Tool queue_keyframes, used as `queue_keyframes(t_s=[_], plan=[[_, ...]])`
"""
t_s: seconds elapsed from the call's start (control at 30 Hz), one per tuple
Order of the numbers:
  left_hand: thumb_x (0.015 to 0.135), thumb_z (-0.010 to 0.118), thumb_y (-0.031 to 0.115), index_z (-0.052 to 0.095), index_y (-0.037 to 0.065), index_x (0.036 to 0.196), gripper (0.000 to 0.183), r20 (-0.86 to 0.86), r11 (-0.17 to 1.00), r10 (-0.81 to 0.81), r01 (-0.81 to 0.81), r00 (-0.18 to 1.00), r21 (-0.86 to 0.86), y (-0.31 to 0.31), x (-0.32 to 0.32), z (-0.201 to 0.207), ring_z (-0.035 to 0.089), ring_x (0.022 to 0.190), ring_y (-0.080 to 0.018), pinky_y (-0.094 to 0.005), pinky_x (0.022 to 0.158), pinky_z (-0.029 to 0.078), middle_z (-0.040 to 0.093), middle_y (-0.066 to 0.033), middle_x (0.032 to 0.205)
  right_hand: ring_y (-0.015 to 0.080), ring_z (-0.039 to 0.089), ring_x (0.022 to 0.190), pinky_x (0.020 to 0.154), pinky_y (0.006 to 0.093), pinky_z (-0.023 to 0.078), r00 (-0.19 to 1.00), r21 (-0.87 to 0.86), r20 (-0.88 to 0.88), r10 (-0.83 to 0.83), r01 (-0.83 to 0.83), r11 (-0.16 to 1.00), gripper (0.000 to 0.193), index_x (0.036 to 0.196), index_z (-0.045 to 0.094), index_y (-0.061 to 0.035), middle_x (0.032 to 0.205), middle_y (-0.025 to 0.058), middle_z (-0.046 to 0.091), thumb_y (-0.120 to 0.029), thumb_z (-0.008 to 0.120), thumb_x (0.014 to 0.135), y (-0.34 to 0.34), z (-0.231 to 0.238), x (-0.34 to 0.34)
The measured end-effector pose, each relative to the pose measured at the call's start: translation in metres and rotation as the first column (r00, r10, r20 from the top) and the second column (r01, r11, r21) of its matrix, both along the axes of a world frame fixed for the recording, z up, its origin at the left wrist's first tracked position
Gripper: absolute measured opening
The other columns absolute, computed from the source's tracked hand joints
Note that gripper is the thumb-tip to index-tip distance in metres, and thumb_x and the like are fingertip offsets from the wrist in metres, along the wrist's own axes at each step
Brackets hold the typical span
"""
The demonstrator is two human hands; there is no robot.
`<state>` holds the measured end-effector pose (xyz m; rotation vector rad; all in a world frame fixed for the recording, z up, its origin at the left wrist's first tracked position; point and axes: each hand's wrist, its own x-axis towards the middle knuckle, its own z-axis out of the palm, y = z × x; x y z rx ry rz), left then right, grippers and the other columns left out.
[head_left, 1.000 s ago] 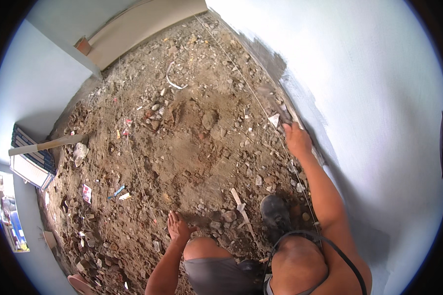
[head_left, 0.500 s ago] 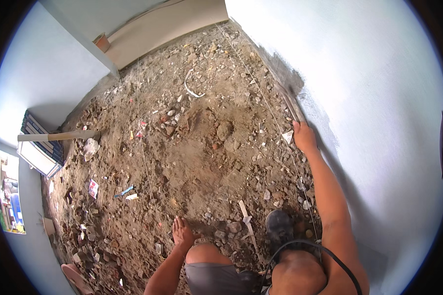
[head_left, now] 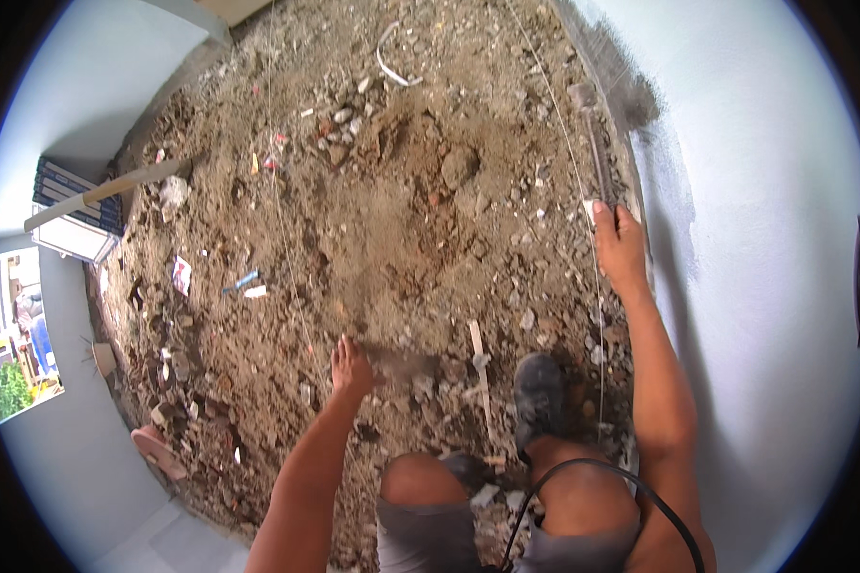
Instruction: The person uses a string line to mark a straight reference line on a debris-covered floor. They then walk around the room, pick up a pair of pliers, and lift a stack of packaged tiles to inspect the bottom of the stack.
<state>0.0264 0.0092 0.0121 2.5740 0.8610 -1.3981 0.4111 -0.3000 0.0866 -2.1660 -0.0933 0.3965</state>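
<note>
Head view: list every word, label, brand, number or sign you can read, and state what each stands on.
No text can be read here.
Red-and-white scrap on the dirt: any print is too small and blurred.
Dark-blue stack by the wall: pale marks, too small to tell if they are lettering.
Long tool in the right hand: no lettering shows.

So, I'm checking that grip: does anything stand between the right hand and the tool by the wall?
Nothing visible: the right hand holds the tool. The string runs to the tool's left, not between them.
</note>
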Motion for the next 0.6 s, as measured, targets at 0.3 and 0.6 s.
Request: queue_keyframes(t_s=[0.3, 0.6], plan=[[0.077, 0.065, 0.064, 0.043, 0.0, 0.138, 0.092, -0.219, 0.724, 0.452, -0.499, 0.865, -0.476, -0.123, -0.036, 0.165, 0.047, 0.126, -0.0404, -0.0427, 0.104, 0.039, 0.048, -0.0299, 0.133, 0.0478, 0.057, 0.077, 0.066, 0.0496, 0.044, 0.924, -0.357, -0.347, 0.161, -0.289, 0.888, 0.046, 0.097, 0.057, 0.0024, 0.079, 0.0264, 0.06, -0.043, 0.055, 0.093, -0.12, 0.101, -0.17], [0.093, 0.049, 0.037, 0.051, 0.0, 0.129, 0.052, -0.452, 0.443, 0.727, -0.856, 0.517, -0.268, -0.098, -0.119, 0.358, 0.062, 0.102, -0.0375, -0.0446, 0.085, 0.048, 0.065, -0.0232, 0.109, 0.0327, 0.061, 0.055, 0.051, 0.0467, 0.046, 0.605, -0.508, -0.769, -0.204, -0.387, 0.769, 0.031, 0.076, 0.056, 0.0039, 0.064, 0.0185, 0.059, -0.026, 0.057, 0.085, -0.226, 0.244, -0.285]])
